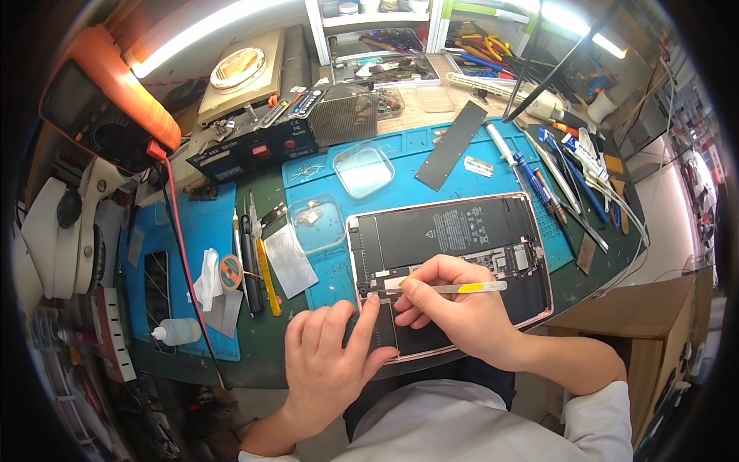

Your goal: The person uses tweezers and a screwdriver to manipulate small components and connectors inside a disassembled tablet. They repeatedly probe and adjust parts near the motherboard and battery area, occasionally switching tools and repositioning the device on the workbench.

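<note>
An opened tablet with a rose-gold rim lies on the blue mat, its battery and boards exposed. My right hand is closed on a slim tool with a yellow-and-white handle, its tip at small parts near the tablet's left edge. My left hand is open, fingers apart, over the tablet's lower left edge; its index fingertip touches the tablet just left of the tool's tip.
Clear plastic trays, a dark plate, hand tools and a squeeze bottle surround the tablet. An orange multimeter with hanging leads stands at left; a black instrument box sits behind.
</note>
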`<state>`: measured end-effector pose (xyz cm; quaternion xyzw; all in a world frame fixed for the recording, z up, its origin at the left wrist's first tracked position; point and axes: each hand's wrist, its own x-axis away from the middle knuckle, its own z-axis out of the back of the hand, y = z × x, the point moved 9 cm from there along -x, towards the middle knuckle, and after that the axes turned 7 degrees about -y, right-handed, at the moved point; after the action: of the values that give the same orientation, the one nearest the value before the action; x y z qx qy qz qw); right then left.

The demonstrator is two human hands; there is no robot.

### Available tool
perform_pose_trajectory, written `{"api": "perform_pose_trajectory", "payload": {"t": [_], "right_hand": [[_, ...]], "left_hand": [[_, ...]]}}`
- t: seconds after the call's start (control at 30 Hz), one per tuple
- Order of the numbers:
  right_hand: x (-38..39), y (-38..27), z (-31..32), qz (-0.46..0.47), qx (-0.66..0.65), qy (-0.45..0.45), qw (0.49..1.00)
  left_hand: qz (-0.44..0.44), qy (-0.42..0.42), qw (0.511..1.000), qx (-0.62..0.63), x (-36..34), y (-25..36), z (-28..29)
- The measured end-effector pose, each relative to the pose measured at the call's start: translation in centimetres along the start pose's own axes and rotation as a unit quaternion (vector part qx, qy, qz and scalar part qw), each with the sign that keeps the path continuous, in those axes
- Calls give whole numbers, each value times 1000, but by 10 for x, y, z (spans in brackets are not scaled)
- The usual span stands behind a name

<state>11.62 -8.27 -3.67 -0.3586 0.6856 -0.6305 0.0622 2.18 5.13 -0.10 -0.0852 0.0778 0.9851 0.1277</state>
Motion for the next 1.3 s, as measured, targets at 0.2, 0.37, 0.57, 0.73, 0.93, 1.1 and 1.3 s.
{"api": "perform_pose_trajectory", "payload": {"t": [0.2, 0.37, 0.57, 0.73, 0.93, 1.1, 1.3], "right_hand": [[0, 0, 0, 6, 7, 3, 1000], [0, -1, 0, 11, 8, 4, 1000], [4, -3, 0, 23, 22, 7, 999], [5, -4, -1, 45, 40, -5, 998], [2, -4, -1, 48, 49, -8, 998], [3, -4, -1, 46, 61, -3, 997], [3, -4, -1, 43, 57, -6, 997]], "left_hand": [[3, 6, 1000, -12, -1, 1, 1], [4, 8, 1000, -15, -1, 2, 2], [1, 8, 1000, -11, -3, 1, 3], [0, 8, 1000, -2, -3, 0, 3], [0, 4, 1000, 2, -4, -1, 3], [-4, 2, 1000, 7, -5, 0, 3], [-6, 8, 1000, 2, -5, 0, 3]]}}
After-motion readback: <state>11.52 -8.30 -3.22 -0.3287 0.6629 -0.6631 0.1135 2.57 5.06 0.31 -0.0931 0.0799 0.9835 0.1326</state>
